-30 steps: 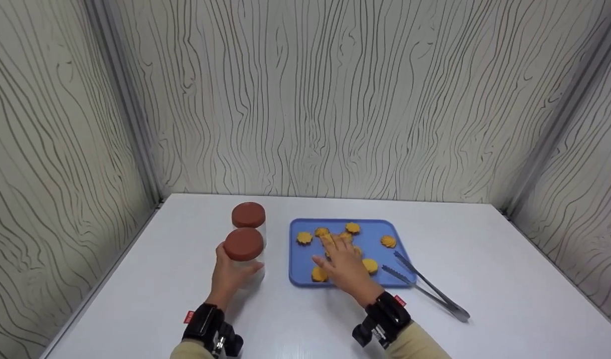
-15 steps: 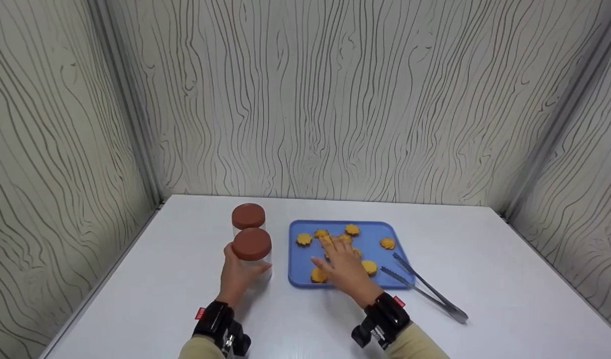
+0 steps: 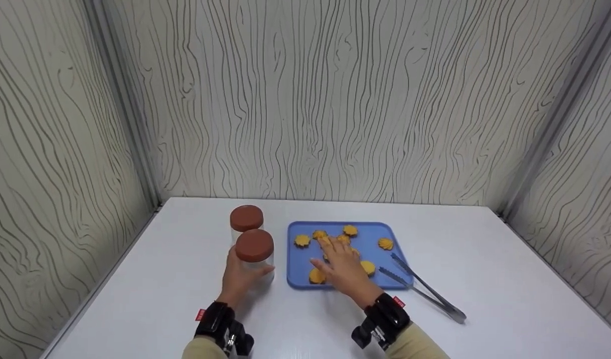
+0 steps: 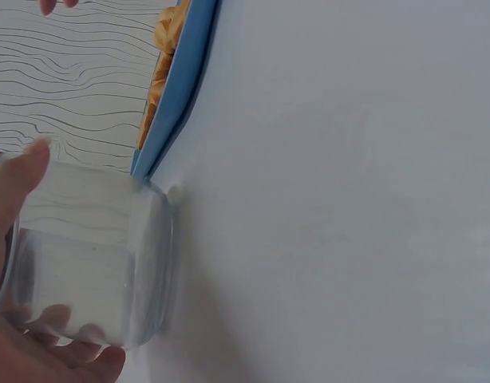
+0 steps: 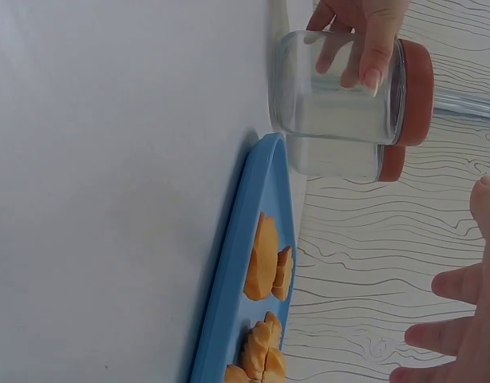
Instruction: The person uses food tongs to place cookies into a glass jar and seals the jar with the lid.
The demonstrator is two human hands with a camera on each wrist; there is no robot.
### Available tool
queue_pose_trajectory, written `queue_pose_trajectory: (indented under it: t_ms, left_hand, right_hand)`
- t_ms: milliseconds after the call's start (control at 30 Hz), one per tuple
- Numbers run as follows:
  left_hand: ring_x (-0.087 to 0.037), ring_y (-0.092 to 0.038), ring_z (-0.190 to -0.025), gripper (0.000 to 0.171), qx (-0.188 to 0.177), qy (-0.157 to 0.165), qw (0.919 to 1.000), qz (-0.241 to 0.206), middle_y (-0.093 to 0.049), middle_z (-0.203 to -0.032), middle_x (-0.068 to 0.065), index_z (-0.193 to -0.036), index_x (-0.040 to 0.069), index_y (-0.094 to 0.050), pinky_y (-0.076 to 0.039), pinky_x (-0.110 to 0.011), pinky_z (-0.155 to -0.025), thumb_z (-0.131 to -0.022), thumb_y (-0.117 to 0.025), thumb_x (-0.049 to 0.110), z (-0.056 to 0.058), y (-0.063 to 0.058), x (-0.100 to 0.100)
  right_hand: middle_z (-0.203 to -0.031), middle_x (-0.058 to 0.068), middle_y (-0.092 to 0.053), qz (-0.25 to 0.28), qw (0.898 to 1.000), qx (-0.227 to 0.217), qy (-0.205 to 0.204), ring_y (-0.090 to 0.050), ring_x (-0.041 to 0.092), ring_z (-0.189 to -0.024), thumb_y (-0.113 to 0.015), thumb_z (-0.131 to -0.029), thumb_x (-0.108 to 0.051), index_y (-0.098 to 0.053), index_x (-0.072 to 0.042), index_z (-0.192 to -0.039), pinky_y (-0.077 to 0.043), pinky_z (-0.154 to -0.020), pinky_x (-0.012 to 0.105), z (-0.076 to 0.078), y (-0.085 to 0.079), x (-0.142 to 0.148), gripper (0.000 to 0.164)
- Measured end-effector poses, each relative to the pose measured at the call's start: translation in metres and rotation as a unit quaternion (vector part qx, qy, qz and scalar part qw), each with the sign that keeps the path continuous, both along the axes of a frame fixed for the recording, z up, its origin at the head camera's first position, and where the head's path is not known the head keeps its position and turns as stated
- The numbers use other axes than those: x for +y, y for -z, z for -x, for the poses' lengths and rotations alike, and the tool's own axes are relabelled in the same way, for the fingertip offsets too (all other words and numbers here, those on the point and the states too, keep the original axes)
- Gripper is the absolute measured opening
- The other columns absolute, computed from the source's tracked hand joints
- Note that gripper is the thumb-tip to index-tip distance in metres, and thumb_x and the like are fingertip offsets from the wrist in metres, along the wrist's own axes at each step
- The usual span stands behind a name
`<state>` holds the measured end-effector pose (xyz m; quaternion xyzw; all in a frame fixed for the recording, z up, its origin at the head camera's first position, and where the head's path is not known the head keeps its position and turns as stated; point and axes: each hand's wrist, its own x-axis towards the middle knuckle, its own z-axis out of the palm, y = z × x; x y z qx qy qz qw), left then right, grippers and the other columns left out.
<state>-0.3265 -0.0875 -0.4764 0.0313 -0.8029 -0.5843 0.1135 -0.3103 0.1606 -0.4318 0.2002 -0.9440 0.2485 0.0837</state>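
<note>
My left hand (image 3: 237, 278) grips a clear glass jar around its side. The jar's reddish-brown lid (image 3: 254, 245) is on, and in the left wrist view the glass wall (image 4: 85, 271) shows nothing inside. Just behind stands a second jar of the same kind, its lid (image 3: 246, 218) also on. Over the blue tray (image 3: 296, 267) my right hand (image 3: 346, 273) is spread, fingers fairly straight, holding nothing. Yellow-brown cookies (image 3: 302, 241) lie on the tray, some hidden under that hand. In the right wrist view its fingers (image 5: 444, 335) appear apart from the cookies.
Metal tongs (image 3: 454, 313) lie spread at the tray's right front corner, their tips over the tray and the joined end on the white table (image 3: 485, 259). A wood-patterned wall (image 3: 305, 124) rises behind the table, with side panels at left and right.
My left hand and the front jar have shifted to the right, closer to the tray, mostly in the first half second. The right hand stays nearly still over the cookies.
</note>
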Motion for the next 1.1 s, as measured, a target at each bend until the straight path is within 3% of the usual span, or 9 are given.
queue_pose_trajectory:
  t_ms: [300, 633, 900, 1100]
  left_hand:
    - [-0.039, -0.039, -0.131, 0.099, -0.002, 0.023, 0.9991, -0.036, -0.041, -0.142, -0.026, -0.145, -0.003, -0.02, -0.028, -0.058, -0.109, -0.073, -0.086, 0.012, 0.002, 0.001, 0.005]
    - [-0.04, -0.039, -0.131, 0.102, -0.019, 0.014, 0.9997, -0.009, -0.041, -0.143, -0.026, -0.146, -0.003, -0.021, -0.029, -0.059, -0.108, -0.072, -0.087, 0.018, 0.001, 0.0, 0.009]
    - [-0.039, -0.04, -0.131, 0.099, -0.005, 0.015, 0.9999, -0.001, -0.041, -0.143, -0.026, -0.145, -0.003, -0.024, -0.03, -0.058, -0.108, -0.072, -0.087, 0.02, 0.001, 0.003, 0.01]
    - [-0.039, -0.043, -0.128, 0.095, 0.007, 0.015, 0.9998, 0.012, -0.044, -0.14, -0.026, -0.142, -0.005, -0.028, -0.033, -0.056, -0.107, -0.072, -0.087, 0.019, 0.0, 0.004, 0.008]
  right_hand:
    - [-0.148, 0.028, -0.033, -0.006, 1.0, 0.004, -0.009, -0.027, 0.049, -0.136, -0.046, -0.1, -0.045, -0.039, 0.003, -0.145, -0.023, -0.106, 0.067, 0.003, 0.001, -0.004, 0.066]
    - [-0.151, 0.026, -0.031, -0.005, 1.0, -0.009, -0.012, -0.025, 0.047, -0.138, -0.046, -0.099, -0.05, -0.04, -0.001, -0.146, -0.021, -0.108, 0.066, 0.003, 0.001, -0.013, 0.068]
    - [-0.15, 0.025, -0.034, -0.034, 0.999, -0.004, -0.007, -0.029, 0.046, -0.137, -0.046, -0.098, -0.052, -0.042, -0.003, -0.145, -0.028, -0.104, 0.066, 0.004, 0.0, -0.027, 0.068]
    - [-0.143, 0.03, -0.04, -0.036, 0.998, 0.03, -0.033, -0.035, 0.046, -0.133, -0.048, -0.1, -0.045, -0.048, 0.003, -0.139, -0.029, -0.105, 0.064, 0.004, 0.0, -0.034, 0.062]
